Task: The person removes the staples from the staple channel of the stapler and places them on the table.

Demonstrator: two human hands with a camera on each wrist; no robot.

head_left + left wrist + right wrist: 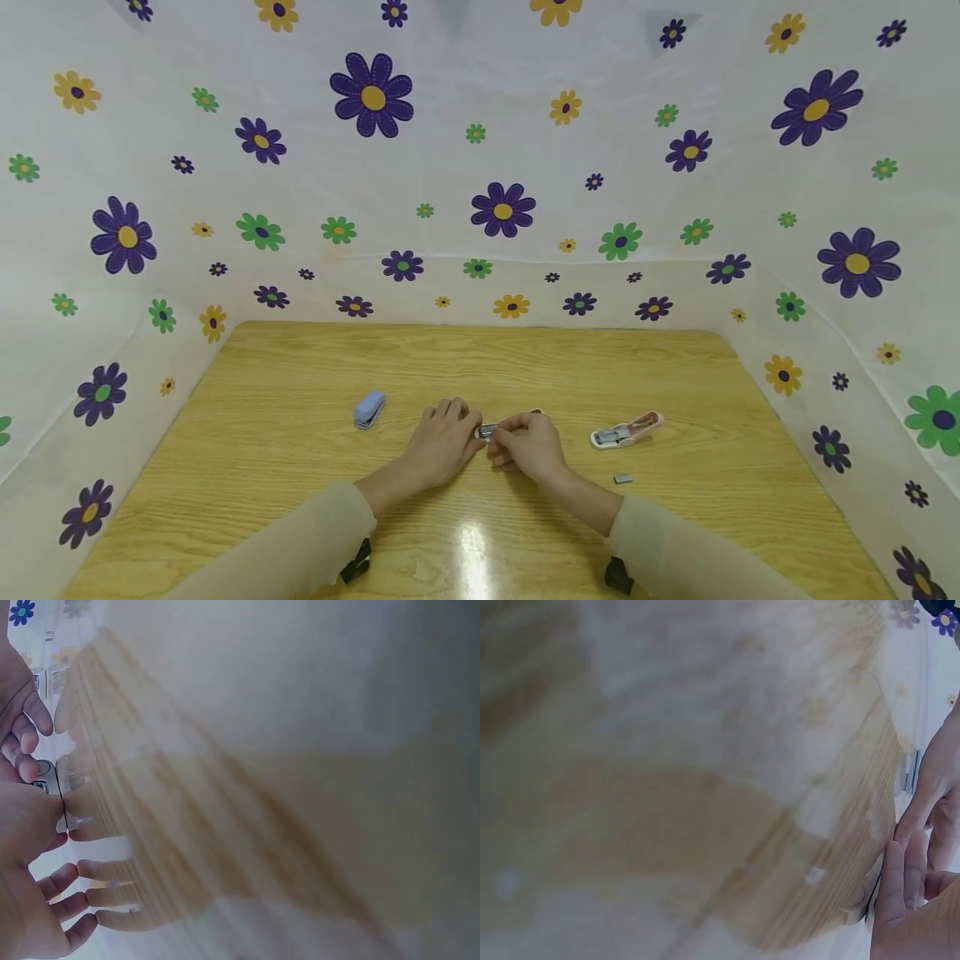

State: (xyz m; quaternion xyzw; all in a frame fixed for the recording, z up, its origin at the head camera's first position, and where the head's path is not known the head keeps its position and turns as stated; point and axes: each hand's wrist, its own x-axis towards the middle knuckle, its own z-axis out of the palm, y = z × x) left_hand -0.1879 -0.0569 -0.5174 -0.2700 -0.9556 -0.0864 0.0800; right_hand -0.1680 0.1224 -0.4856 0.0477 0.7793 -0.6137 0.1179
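Note:
Between the two hands lies an opened stapler [486,432], its metal tray facing up and its lid mostly hidden behind the right hand. My left hand [442,446] rests on the table and holds the stapler's left end with thumb and forefinger. My right hand [534,446] has its fingers curled, with thumb and forefinger pinching at the tray; I cannot tell whether a staple strip is between them. In the left wrist view, part of the stapler [46,776] shows beside the left thumb. The right wrist view catches the right hand [919,907] at its edge.
A second opened stapler [617,435], white and pink, lies right of the hands. Nearer the front is a small grey strip of staples [622,478]. A closed blue stapler [369,409] sits to the left. Flowered white sheeting [450,167] walls in the wooden table [300,367].

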